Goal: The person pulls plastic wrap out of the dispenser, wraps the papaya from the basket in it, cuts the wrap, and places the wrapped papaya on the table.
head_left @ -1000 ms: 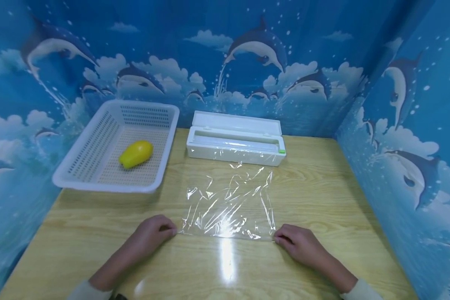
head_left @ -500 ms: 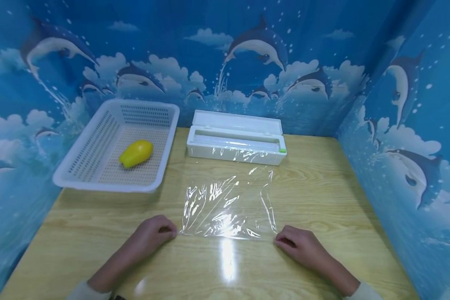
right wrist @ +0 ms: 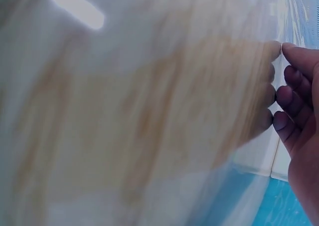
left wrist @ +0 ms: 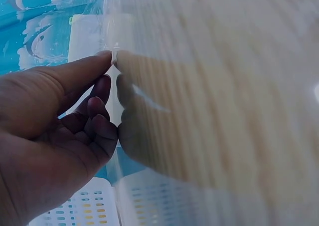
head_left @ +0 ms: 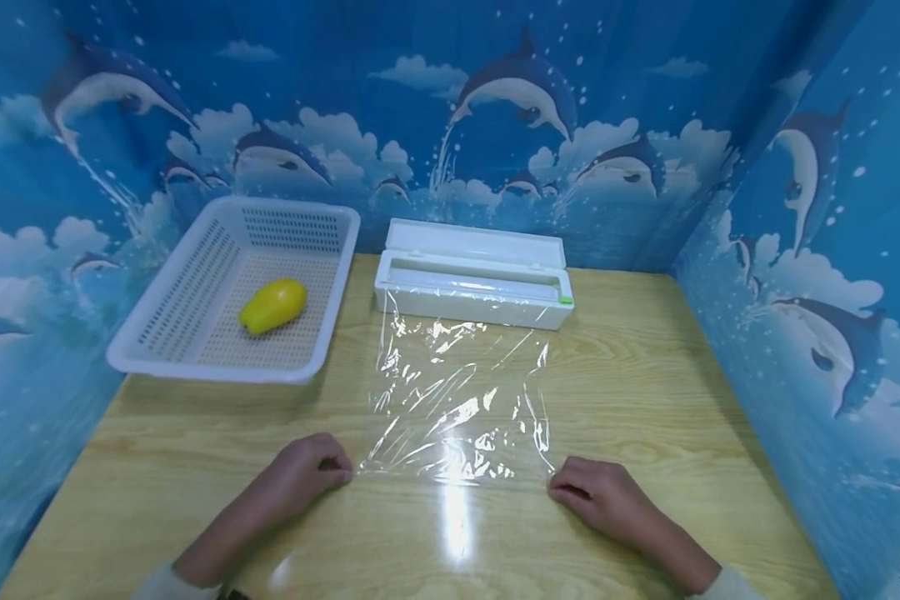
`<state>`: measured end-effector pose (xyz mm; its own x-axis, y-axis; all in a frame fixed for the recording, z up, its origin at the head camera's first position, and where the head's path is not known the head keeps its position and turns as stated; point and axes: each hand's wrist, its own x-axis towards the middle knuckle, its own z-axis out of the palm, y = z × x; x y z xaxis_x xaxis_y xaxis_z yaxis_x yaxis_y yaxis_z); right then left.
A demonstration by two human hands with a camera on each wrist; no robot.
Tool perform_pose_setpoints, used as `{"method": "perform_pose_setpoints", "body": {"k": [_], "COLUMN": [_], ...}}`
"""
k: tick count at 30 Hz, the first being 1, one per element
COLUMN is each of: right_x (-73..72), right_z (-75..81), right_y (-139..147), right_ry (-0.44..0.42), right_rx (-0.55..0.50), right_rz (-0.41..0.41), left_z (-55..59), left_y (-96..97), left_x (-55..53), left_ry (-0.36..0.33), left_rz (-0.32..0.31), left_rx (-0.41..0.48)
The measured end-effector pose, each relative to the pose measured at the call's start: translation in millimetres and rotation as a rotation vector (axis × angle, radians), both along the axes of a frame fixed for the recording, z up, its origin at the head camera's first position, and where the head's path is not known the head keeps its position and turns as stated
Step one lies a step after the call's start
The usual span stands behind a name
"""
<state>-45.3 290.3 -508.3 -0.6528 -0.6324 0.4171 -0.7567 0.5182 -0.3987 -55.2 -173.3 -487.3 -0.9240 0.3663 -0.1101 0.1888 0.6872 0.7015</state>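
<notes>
A clear, creased sheet of cling film (head_left: 457, 400) stretches from the front of the white cling film dispenser (head_left: 472, 304) towards me, low over the table. My left hand (head_left: 307, 467) pinches its near left corner between thumb and fingers, right at the tabletop. At the near right corner, my right hand (head_left: 592, 492) pinches the film in the same way. In the left wrist view, the thumb (left wrist: 82, 76) meets the glossy surface, with the other fingers curled below it. The right wrist view shows the right thumb (right wrist: 299, 56) likewise at the surface, film strands rising beyond.
The dispenser's lid (head_left: 472, 243) stands raised, with a roll inside and a small green piece (head_left: 566, 301) at its right end. A white plastic basket (head_left: 322, 333) at the back left holds a yellow papaya-like fruit (head_left: 273, 306). Dolphin-print curtains (head_left: 450, 125) border the wooden table (head_left: 630, 375).
The film's creases have shifted, and shiny folds now show up to the dispenser's front, mostly on the left. My right hand has come very slightly nearer; the left has barely moved.
</notes>
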Motion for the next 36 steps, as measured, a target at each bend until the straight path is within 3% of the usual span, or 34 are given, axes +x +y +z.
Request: {"method": "perform_pose_setpoints", "body": {"k": [9,12,18,22,27,31,36], "right_x": [1.6,2.1,0.4,-0.4,-1.0,-0.7,-0.5], "right_z": [-1.8,-2.6,-3.0,-3.3,-2.8,-1.1,-0.1], "right_y": [0,1,0,1,0,-1,0], "right_ry": [-0.044,-0.063,-0.030,-0.020,-0.022,-0.030,-0.022], "right_rx": [-0.008,0.017,-0.027,-0.030,-0.020,-0.019,-0.021], "right_rz": [-0.027,-0.051,-0.017,-0.010,-0.012,-0.010,-0.009], "left_z": [2.3,3.4,15.1,35.9,73.3,99.6,124.7], "left_y": [0.9,0.8,-2.3,-7.3,-12.8,-20.9,-37.5], "left_x": [0.4,-0.2,-2.9,-7.9,-17.1,-31.1,-54.9], "left_ry": [-0.009,-0.031,-0.109,-0.121,-0.109,-0.047,0.048], "left_rz": [-0.034,-0.046,-0.021,-0.013,0.024,0.095,0.176], "left_rx": [-0.014,-0.015,0.024,0.090,0.105,0.089,0.064]}}
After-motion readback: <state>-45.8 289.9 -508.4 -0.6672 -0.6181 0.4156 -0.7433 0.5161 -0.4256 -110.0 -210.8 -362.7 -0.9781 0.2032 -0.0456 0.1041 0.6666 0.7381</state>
